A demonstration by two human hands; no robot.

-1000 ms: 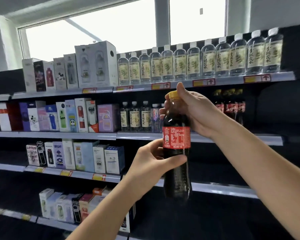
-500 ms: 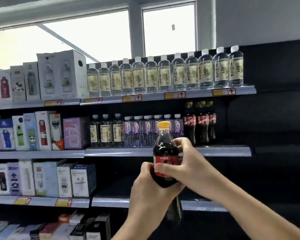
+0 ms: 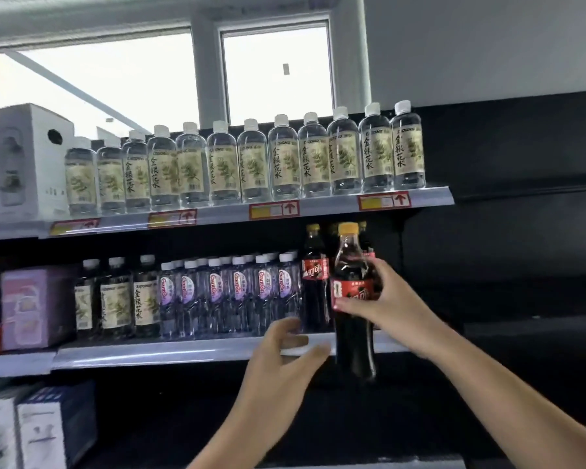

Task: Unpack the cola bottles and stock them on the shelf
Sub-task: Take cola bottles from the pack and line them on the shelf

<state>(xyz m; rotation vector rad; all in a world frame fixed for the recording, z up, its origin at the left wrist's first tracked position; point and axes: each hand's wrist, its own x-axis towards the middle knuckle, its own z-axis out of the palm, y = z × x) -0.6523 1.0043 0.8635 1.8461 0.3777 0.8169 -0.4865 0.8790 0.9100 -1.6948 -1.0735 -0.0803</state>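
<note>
Right hand (image 3: 384, 299): fingers (image 3: 374, 270) curled round the red label of an upright, dark, glossy plastic cola (image 3: 352, 299) with a yellow cap, held before the middle shelf (image 3: 183, 350) edge beside stocked colas (image 3: 314, 282). Left hand (image 3: 278, 363): fingers spread, empty, just left of the bottle.
</note>
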